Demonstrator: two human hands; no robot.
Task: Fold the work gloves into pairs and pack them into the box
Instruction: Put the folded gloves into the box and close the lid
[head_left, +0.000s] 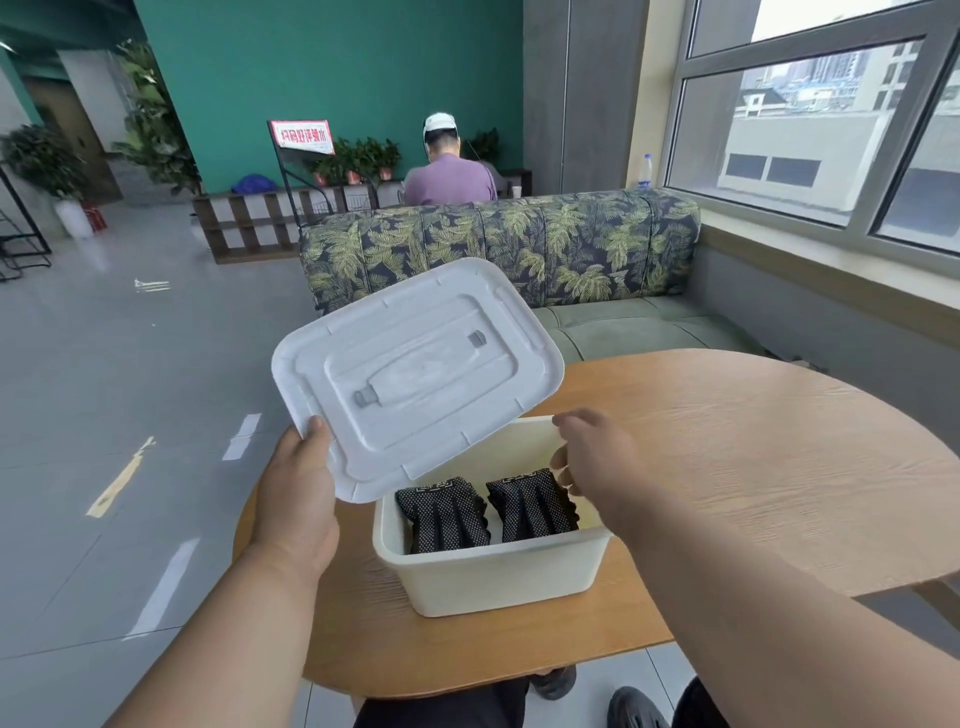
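My left hand pinches the near-left corner of the white moulded plastic lid, tilted up over the box's left side, its long axis running near-left to far-right. My right hand hovers at the box's far-right rim, fingers loosely spread, holding nothing. The cream rectangular box sits on the wood-grain table. Inside, two folded black dotted-knit glove pairs lie side by side, lengthwise near to far.

A red-and-white sign on a black stand at the far left reads roughly "扫码好评领水"; the bottle label on the far windowsill is illegible.
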